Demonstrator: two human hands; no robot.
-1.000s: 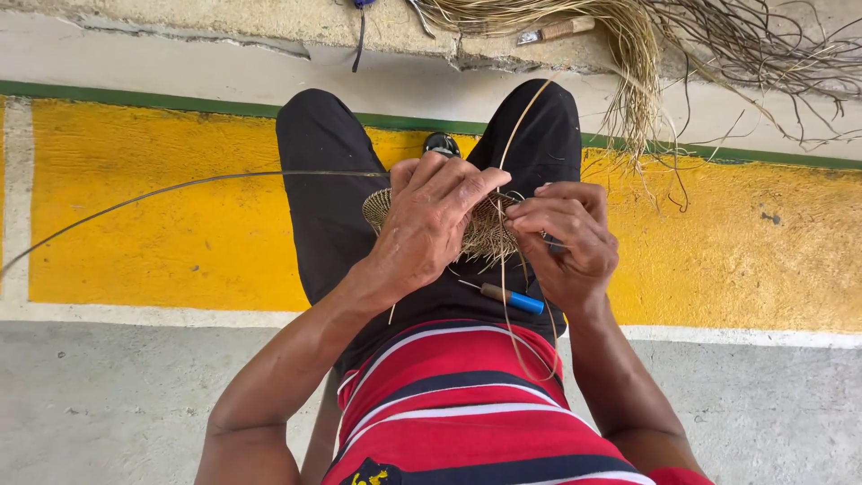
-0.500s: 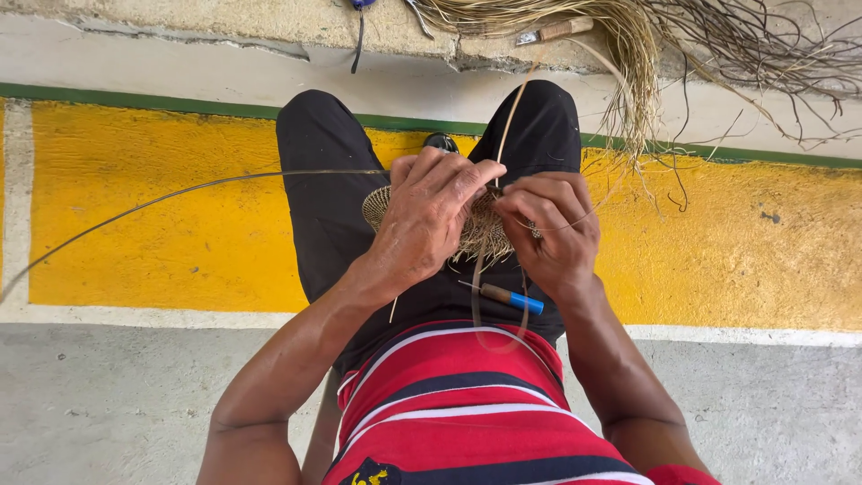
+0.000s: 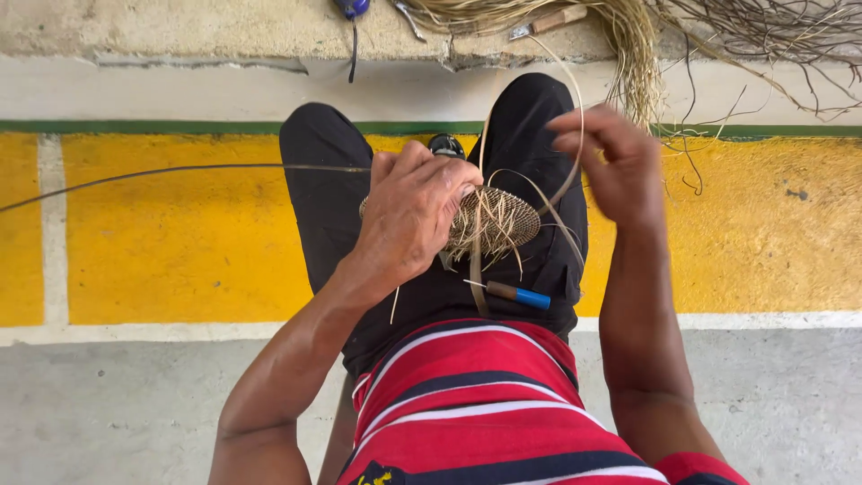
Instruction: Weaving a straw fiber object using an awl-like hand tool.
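While the left hand (image 3: pixel 415 216) clamps the woven disc (image 3: pixel 496 218) against the lap, fingers curled over its left edge, the right hand (image 3: pixel 611 162) is lifted to the right with a strand (image 3: pixel 575 135) pinched between its fingertips, drawn up in a loop from the disc. That hand is blurred, so the exact pinch is hard to read. The disc sits on the black trousers (image 3: pixel 323 207), near the middle of the view. To do this pull well, I judge the strand should be drawn straight out until the loop closes snug, without kinking, while the left thumb holds the last stitch flat. A blue-handled tool (image 3: pixel 521 295) lies on the lap just near of the disc, untouched. A long thin cane (image 3: pixel 180 171) runs off to the left over the yellow floor (image 3: pixel 162 242). A bundle of fibres (image 3: pixel 628 54) lies at the far right.
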